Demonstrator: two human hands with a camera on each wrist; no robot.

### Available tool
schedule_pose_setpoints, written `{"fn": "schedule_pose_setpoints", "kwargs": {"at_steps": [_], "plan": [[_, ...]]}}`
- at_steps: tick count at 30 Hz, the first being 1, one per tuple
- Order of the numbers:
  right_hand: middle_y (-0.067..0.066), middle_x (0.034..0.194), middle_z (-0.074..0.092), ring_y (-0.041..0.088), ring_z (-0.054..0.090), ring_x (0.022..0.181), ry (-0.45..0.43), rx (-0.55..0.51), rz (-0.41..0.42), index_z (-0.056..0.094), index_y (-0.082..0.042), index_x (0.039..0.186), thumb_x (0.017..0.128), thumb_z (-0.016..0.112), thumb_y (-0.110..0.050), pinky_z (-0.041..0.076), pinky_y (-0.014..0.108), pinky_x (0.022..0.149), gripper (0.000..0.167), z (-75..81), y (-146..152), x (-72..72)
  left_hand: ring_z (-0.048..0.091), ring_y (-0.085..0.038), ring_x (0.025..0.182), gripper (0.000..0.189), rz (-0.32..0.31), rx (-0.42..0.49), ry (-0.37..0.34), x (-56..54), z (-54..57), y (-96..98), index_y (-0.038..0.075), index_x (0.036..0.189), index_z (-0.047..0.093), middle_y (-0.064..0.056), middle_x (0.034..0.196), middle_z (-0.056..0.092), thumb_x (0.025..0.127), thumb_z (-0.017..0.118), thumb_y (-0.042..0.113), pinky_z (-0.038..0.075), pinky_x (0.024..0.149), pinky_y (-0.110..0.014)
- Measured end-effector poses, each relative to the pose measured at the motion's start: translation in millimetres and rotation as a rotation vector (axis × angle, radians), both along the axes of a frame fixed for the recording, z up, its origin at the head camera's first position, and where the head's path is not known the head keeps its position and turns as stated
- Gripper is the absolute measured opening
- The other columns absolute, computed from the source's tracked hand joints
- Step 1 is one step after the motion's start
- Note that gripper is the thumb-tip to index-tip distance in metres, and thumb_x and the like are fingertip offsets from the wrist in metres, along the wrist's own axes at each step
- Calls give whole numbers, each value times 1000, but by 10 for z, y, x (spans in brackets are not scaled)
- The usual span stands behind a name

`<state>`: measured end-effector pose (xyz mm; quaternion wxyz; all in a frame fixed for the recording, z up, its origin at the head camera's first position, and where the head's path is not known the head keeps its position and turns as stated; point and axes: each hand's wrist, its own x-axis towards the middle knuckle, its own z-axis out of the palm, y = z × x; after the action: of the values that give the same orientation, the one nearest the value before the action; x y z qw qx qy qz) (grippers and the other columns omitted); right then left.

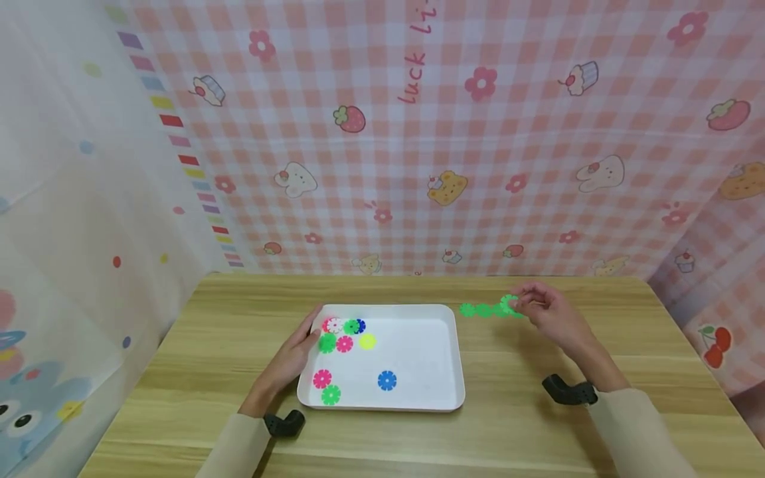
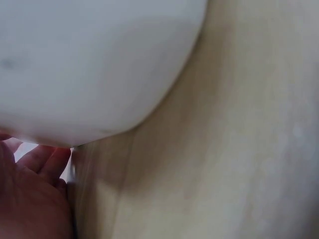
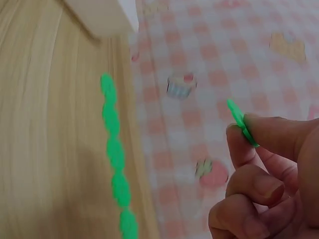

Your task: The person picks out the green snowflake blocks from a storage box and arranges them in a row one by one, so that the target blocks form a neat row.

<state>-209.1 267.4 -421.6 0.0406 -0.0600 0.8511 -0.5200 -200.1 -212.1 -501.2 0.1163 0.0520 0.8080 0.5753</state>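
One wood-grain table [image 1: 508,431], white tray [image 1: 412,352], pink checked backdrop [image 1: 382,153]

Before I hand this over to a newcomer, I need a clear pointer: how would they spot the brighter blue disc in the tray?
On the wooden table, find the white tray gripped by the left hand. Inside, toward the middle of its near edge, lies a notched blue disc. Unlike the dark blue disc farther back, it is brighter and touches no other disc.
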Motion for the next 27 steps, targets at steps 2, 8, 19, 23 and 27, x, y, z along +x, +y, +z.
{"fn": "schedule_pose_setpoints", "kwargs": {"at_steps": [2, 8, 19, 23, 27], "plan": [[3, 101, 63, 8, 55, 77, -3, 21, -37, 54, -1, 127, 102, 57, -29, 48, 28, 64, 37, -42, 138, 4, 0, -19, 154, 52, -1, 1, 1, 5, 3, 1, 30, 160, 17, 6, 166, 10, 109, 31, 27, 0, 124, -49], [-16, 96, 66, 5, 57, 82, 13, 65, -174, 55, -2, 129, 100, 58, -35, 50, 25, 64, 44, -228, 487, -38, 0, -18, 154, 52, -2, 6, 1, 14, 6, -1, 30, 160, 16, 7, 166, 9, 109, 30, 27, 0, 124, -49], [-23, 76, 60, -1, 51, 69, 0, -44, -385, 61, -1, 113, 98, 64, -23, 43, 18, 56, 27, -650, 725, -186, 0, -19, 154, 53, 0, 10, -4, -1, -5, -2, 29, 160, 15, 5, 167, 9, 110, 28, 24, 0, 124, -48], [-24, 74, 58, -2, 51, 71, 9, -4, -446, 63, -2, 113, 98, 64, -24, 42, 16, 58, 26, -770, 701, -224, 0, -20, 154, 53, 3, 5, -1, 6, 13, 6, 28, 160, 15, 5, 167, 9, 109, 29, 23, 1, 124, -48], [-22, 77, 59, -2, 53, 75, 13, 63, -477, 64, 0, 118, 98, 63, -25, 44, 15, 63, 32, -801, 659, -241, 0, -20, 154, 53, 8, -8, -5, 8, 22, 9, 28, 160, 14, 4, 167, 8, 109, 29, 23, 1, 124, -49]]}}
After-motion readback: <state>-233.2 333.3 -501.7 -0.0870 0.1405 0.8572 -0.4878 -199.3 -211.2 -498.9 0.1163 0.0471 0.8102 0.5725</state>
